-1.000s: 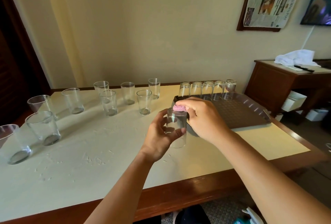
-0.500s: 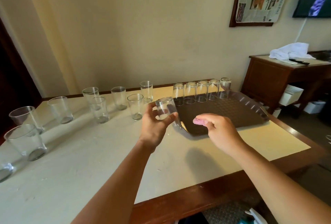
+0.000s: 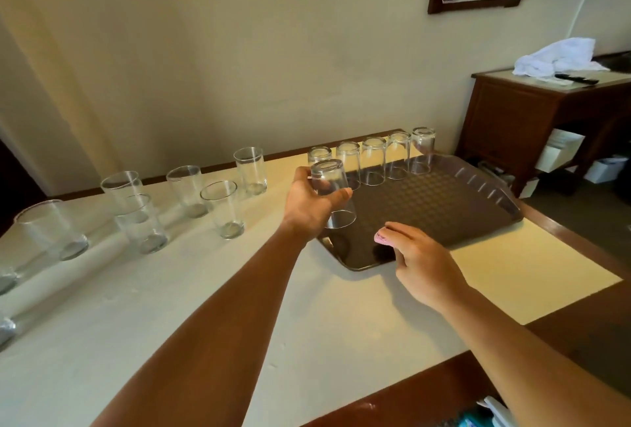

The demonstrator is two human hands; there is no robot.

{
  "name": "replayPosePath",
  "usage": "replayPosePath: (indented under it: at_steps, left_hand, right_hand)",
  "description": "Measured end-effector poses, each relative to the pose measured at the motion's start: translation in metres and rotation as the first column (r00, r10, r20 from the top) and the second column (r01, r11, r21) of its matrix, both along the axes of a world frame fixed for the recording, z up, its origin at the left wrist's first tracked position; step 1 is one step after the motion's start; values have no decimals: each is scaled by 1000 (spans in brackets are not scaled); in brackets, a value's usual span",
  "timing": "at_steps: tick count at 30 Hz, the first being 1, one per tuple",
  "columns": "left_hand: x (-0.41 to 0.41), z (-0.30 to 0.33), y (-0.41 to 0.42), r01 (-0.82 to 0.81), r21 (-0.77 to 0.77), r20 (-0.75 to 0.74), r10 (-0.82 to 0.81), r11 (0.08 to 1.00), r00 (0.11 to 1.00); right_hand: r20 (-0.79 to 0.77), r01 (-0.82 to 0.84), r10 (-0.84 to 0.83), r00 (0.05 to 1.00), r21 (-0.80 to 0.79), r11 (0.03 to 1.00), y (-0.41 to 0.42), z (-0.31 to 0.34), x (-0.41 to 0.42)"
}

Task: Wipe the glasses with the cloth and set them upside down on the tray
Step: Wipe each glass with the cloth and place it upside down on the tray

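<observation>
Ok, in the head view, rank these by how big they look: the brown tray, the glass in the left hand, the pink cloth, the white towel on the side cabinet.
1. Tray
2. Towel and glass: unsure, since the towel sits much farther off
3. Cloth, mostly hidden in the right hand

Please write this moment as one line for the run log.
left hand: holds glass upside down over tray | right hand: holds cloth | row of inverted glasses on tray
</observation>
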State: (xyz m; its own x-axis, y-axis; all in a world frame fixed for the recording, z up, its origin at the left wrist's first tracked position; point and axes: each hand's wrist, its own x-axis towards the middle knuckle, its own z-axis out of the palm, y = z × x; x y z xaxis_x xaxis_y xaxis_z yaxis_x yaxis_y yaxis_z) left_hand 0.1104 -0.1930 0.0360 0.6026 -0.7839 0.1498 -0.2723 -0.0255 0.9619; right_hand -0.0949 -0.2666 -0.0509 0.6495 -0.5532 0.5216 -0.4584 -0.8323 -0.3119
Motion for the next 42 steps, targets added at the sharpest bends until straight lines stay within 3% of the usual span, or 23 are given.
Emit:
replayPosePath:
  at_steps: [5,16,36,42]
  left_hand:
    - [14,-9,-28,-30,46,111,25,998,994]
    - [24,-24,-54,-45,138,272,6,989,962]
    - [25,-43,-44,-58,242,356,-33,969,934]
    - [25,-49,-21,-68,314,459,-89,947,884]
  right_hand:
    - [33,-50,53,998,-95,994,0,-17,5]
    - [-19,-23,21,1000,-121,992,-2,-19,7]
    - [67,-10,17,998,-114,993,-2,-19,7]
    - [65,-8,16,998,-110,994,-4,-20,7]
